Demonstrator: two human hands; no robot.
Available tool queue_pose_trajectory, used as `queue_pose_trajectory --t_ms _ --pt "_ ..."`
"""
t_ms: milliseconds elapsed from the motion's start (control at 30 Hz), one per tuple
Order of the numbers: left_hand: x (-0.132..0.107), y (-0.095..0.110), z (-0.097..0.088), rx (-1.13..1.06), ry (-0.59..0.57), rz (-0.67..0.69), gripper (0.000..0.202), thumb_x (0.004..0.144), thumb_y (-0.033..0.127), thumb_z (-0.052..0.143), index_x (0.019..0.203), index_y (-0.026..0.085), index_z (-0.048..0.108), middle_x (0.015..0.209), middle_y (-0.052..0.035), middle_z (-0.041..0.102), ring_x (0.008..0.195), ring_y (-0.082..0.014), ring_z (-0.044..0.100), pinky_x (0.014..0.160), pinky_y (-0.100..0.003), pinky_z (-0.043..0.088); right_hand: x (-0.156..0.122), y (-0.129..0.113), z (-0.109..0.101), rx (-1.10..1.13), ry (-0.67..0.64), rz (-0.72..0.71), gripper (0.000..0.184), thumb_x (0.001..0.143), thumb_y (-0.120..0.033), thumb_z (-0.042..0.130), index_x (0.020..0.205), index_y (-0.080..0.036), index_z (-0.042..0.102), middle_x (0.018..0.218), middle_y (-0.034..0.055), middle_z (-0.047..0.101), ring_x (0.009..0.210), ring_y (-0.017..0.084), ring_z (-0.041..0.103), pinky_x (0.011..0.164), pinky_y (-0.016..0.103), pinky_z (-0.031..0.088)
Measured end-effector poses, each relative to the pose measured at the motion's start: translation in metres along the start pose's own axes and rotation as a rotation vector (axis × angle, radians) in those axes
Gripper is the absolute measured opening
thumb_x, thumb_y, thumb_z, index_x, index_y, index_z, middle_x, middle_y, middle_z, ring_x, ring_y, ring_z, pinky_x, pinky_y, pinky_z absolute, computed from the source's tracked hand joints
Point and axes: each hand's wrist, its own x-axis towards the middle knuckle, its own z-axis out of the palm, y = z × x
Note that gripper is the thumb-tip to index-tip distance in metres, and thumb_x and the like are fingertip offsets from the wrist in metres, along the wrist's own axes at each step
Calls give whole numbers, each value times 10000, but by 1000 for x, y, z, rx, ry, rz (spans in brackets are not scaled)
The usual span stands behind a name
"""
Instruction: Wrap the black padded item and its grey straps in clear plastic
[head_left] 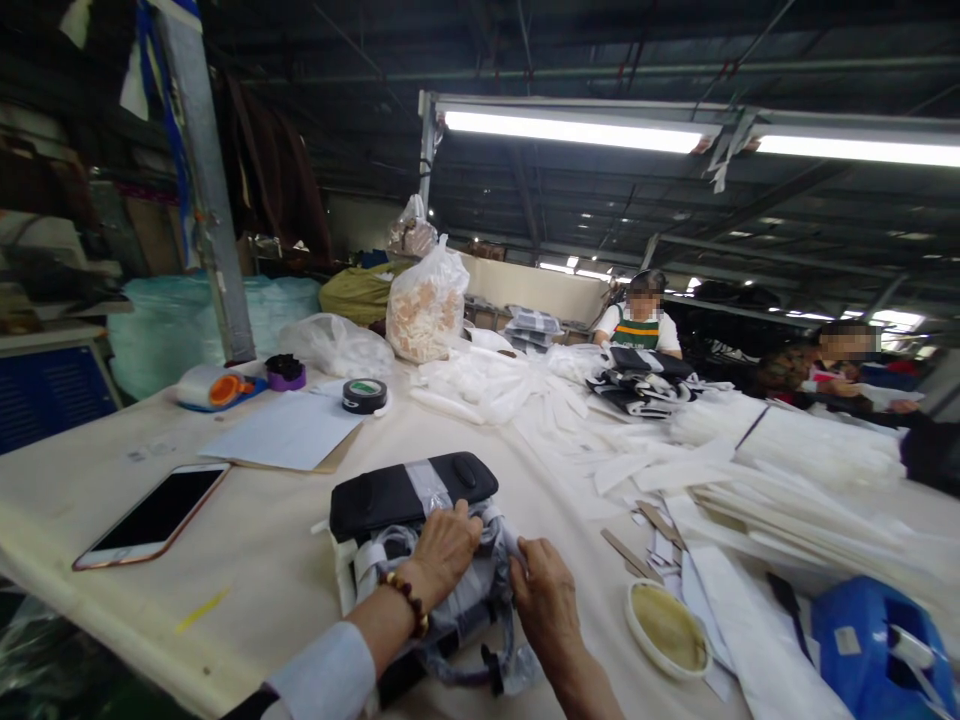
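Note:
A black padded strap bundle (pixel 411 492) wrapped in clear plastic lies on the cream table (pixel 285 540) right in front of me. My left hand (pixel 442 550), with a bead bracelet at the wrist, presses down on the wrapped bundle with fingers curled over the plastic. My right hand (pixel 541 585) pinches the plastic wrap at the bundle's right side. Black straps and a buckle (pixel 491 665) hang out below the bundle near the table's front edge.
A phone (pixel 154 515) lies at left, with paper sheets (pixel 285 432), a tape roll (pixel 364 395) and a tape dispenser (pixel 214 388) behind. White strips (pixel 750 480), a round lid (pixel 667 628) and a blue object (pixel 877 640) fill the right. Bags (pixel 426 305) stand at the back; two people sit across.

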Motion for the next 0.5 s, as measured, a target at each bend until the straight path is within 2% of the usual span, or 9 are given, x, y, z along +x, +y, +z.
queue_pose_trajectory --t_ms 167,333,400,500 --pt "3 3 3 -10 -13 -32 168 916 146 427 994 127 574 958 -53 605 820 -170 602 717 -348 504 -2 0 6 6 9 53 174 816 -180 368 723 -194 514 674 69 571 656 225 552 596 321 418" --pt "6 -5 1 -82 -16 7 165 899 173 467 994 153 601 901 -53 632 825 -189 623 729 -342 503 -1 7 2 75 19 123 253 870 -311 378 780 -177 573 665 49 602 620 194 579 578 299 453" --pt "2 -9 -5 -117 3 22 252 868 155 506 1111 183 565 954 -73 630 866 -209 626 745 -330 495 -3 9 -4 100 33 159 291 887 -367 380 885 -168 593 733 55 630 628 177 591 598 292 475" --pt "-18 -9 -13 -157 69 32 451 872 121 468 1310 190 385 1178 -123 545 997 -220 585 808 -327 475 -16 8 -15 151 87 264 360 888 -429 391 1035 -149 564 849 84 634 684 176 607 623 292 502"
